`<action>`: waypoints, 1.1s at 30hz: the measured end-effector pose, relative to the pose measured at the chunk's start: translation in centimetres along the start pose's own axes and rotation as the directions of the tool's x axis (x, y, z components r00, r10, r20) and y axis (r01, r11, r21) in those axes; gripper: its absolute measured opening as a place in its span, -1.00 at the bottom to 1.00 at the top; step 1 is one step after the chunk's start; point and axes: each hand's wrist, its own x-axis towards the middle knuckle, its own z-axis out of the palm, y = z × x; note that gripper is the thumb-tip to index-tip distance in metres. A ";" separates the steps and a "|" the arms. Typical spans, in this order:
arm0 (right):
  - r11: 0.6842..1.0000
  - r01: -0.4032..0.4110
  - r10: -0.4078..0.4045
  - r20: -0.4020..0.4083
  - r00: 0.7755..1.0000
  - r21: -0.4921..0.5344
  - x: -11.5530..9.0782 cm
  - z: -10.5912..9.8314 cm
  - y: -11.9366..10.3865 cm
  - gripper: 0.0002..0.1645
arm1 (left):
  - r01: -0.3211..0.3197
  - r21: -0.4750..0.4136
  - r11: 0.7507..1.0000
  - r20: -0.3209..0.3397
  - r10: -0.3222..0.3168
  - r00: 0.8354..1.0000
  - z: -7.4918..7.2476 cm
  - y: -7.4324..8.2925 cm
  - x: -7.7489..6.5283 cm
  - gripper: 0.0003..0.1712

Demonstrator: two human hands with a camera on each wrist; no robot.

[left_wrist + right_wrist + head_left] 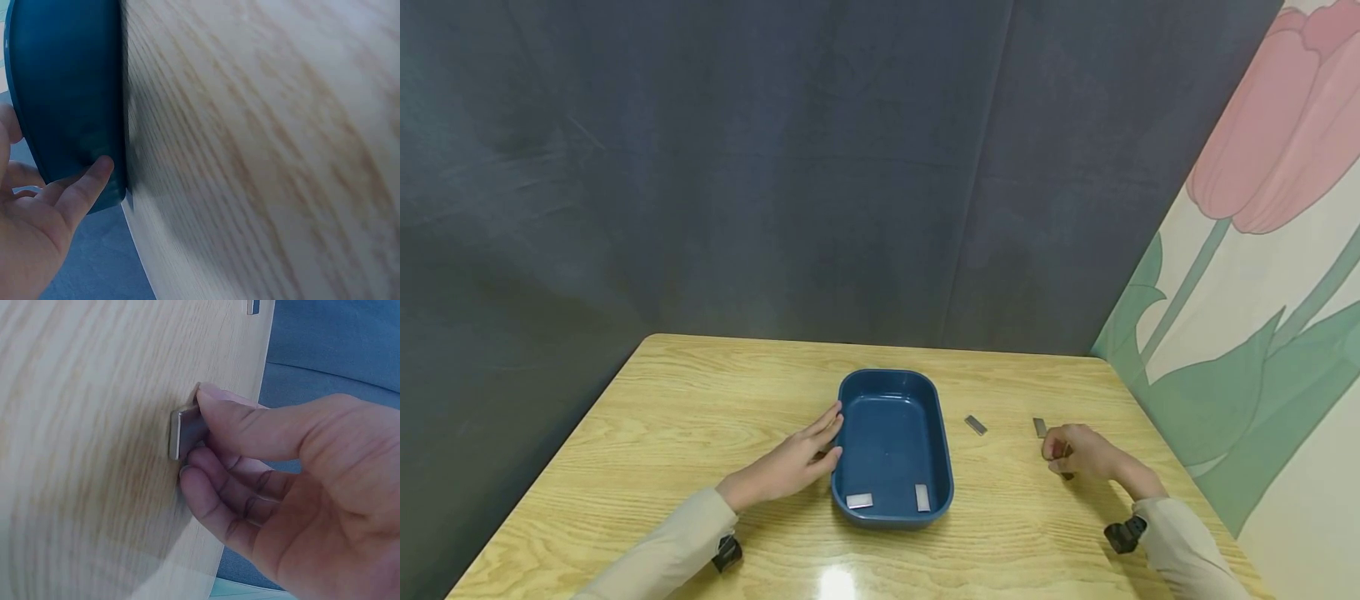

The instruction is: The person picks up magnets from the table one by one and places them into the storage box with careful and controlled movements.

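Observation:
At the right of the table, my right hand pinches a small flat rectangular metal block between thumb and fingertips. The block stands on edge close over the wood, partly covered by the fingers. My left hand touches the left side of a deep blue plastic tray, its fingers fairly straight along the rim and outer wall. Inside the tray, near its front end, lie two shiny rectangular pieces, one at the left and one at the right.
Two more flat metal pieces lie on the wooden table: one piece right of the tray, another just beyond my right hand. A dark curtain hangs behind, and a tulip-painted wall borders the right side.

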 end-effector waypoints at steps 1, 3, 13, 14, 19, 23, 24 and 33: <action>1.000 0.000 0.000 0.001 1.000 0.001 0.0 0.0 0.0 -0.85 | 0.000 0.001 1.000 0.000 0.000 1.000 0.0 0.0 0.0 -0.32; 1.000 0.000 0.000 0.002 1.000 0.003 0.0 0.0 0.0 -0.85 | 0.001 0.003 1.000 0.000 -0.001 1.000 0.0 0.0 0.0 -0.32; 1.000 -0.009 0.009 0.012 1.000 0.026 0.0 0.1 0.0 -0.87 | -0.006 0.002 1.000 -0.006 0.006 1.000 0.0 0.0 0.0 -0.32; 0.999 -0.009 0.008 0.014 1.000 0.035 0.0 0.1 -0.1 -0.88 | -0.007 0.002 1.000 -0.006 0.007 1.000 0.0 0.0 0.0 -0.32; 0.998 0.001 -0.002 0.010 1.000 0.057 0.0 0.1 -0.1 -0.89 | -0.008 0.005 1.000 -0.005 0.008 1.000 0.1 -0.1 0.0 -0.32; 1.000 0.010 -0.010 -0.007 1.000 0.015 -0.1 0.0 -0.1 -0.89 | -0.011 0.009 1.000 -0.002 0.011 1.000 0.1 -0.1 0.0 -0.32; 1.000 0.011 -0.011 -0.011 1.000 0.005 -0.1 0.0 -0.1 -0.88 | -0.011 0.009 1.000 -0.002 0.011 1.000 0.1 0.0 0.0 -0.32; 0.999 0.030 -0.031 -0.016 0.999 -0.028 0.0 -0.1 0.1 -0.89 | -0.010 0.006 1.000 -0.002 0.010 1.000 0.0 0.0 0.0 -0.32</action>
